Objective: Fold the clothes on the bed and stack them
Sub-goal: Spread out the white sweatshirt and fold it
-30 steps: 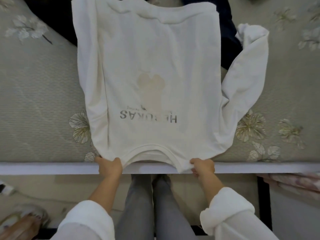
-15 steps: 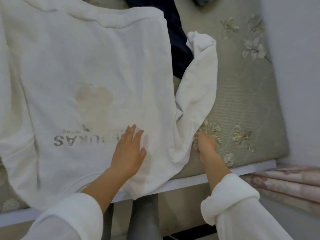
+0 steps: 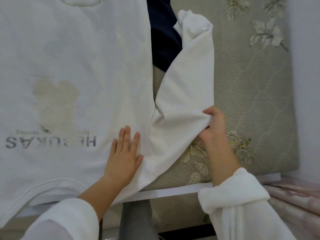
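My worry is that the white sweatshirt (image 3: 78, 66), spread over the bed (image 3: 251, 101) with its near edge hanging past the bed's rim, could slide or bunch if I drag the sleeve (image 3: 187, 84) across too hard. The cuff resting against the dark garment (image 3: 162, 32) at the far side might also pull it along. My left hand (image 3: 124, 156) lies flat with straight fingers, pressing the body near its right seam, while my right hand (image 3: 214, 127) is curled round a fold of the sleeve just to the right.

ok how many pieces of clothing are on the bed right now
2: a white sweatshirt spread flat across the left, and a dark navy garment partly covered by it, showing between its body and sleeve. More may be hidden underneath.
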Demonstrator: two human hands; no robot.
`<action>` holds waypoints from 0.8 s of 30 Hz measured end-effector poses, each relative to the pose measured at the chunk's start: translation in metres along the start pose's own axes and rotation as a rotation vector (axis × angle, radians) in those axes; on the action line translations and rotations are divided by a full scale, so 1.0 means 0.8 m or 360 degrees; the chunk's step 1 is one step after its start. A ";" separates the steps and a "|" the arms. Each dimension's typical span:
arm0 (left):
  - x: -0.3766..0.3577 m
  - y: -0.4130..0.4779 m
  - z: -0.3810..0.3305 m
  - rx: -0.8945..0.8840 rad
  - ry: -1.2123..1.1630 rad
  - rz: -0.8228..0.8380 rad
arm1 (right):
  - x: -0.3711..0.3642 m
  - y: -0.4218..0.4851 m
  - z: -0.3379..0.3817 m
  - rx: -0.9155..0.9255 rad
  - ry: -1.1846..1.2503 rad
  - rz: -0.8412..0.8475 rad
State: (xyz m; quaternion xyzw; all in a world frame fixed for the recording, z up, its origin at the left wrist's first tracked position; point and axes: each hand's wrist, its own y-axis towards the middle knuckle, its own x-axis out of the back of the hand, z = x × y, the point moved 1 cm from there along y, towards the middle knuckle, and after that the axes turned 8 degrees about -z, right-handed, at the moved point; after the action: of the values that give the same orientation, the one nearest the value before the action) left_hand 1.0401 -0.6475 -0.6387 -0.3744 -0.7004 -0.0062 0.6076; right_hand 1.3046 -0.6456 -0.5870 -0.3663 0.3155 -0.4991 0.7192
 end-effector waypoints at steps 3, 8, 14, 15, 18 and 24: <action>0.010 0.004 -0.018 0.0113 0.0054 0.0108 | 0.060 -0.034 0.015 0.0041 0.0395 0.0133; 0.017 -0.007 -0.048 -0.0096 0.0041 0.0242 | 0.103 -0.085 -0.008 -0.0043 0.0534 0.0156; 0.001 -0.029 -0.046 -0.0332 0.0033 0.0399 | -0.007 -0.110 0.008 0.0498 0.0225 -0.0068; 0.002 -0.029 -0.045 -0.0348 0.0018 0.0396 | -0.035 -0.115 0.007 0.0692 -0.0015 -0.0142; 0.004 -0.031 -0.037 -0.0423 0.0014 0.0391 | -0.129 -0.134 -0.024 0.1270 -0.0923 0.0179; -0.006 -0.049 -0.024 -0.0619 0.0128 0.0376 | -0.190 -0.103 -0.142 0.1025 -0.2795 0.1412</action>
State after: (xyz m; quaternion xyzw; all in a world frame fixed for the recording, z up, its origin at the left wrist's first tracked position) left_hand 1.0357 -0.6872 -0.6203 -0.5632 -0.6126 -0.0848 0.5480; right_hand 1.1250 -0.5447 -0.5648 -0.2425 -0.3621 0.1932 0.8791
